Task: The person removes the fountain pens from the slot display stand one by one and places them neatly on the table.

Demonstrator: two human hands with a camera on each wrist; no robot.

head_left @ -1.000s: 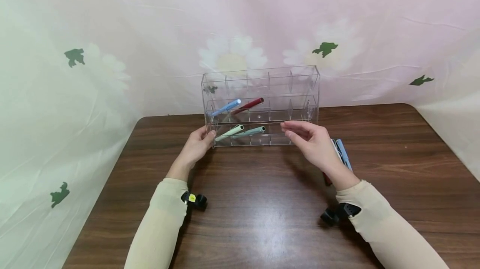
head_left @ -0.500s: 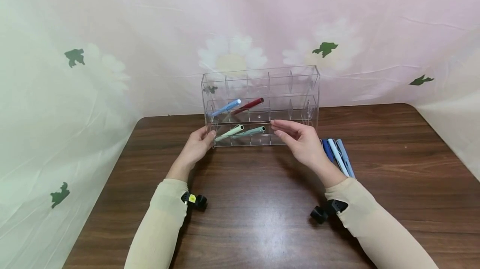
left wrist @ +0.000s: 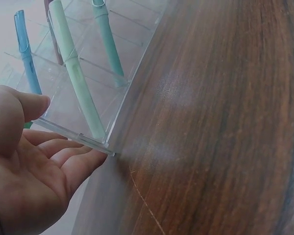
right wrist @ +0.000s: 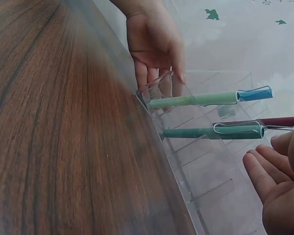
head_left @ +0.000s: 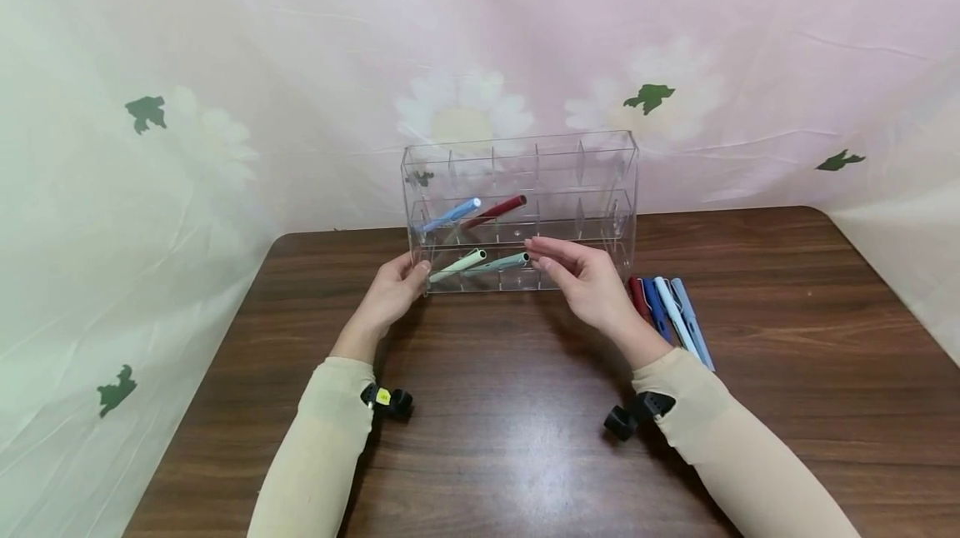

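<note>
A clear plastic pen rack (head_left: 570, 230) with tiered compartments stands at the back of the table. My left hand (head_left: 396, 292) grips its left side edge, thumb in front and fingers behind, as the left wrist view shows (left wrist: 32, 166). In the rack lean a light green pen (head_left: 459, 265), a teal pen (head_left: 498, 263), a light blue pen (head_left: 452, 214) and a dark red pen (head_left: 495, 211). My right hand (head_left: 588, 280) is beside the teal pen's capped end, its fingers loosely bent. In the right wrist view they appear apart from that pen (right wrist: 235, 132).
Right of the rack, several pens lie side by side on the wooden table (head_left: 480, 421): dark red (head_left: 640, 298), dark blue (head_left: 657, 309), pale blue (head_left: 675, 313) and medium blue (head_left: 692, 321). A flowered cloth (head_left: 315, 88) hangs behind the rack.
My right hand has moved left along the rack's front to the teal pen's end, uncovering the pens on the table. My left hand has stayed on the rack.
</note>
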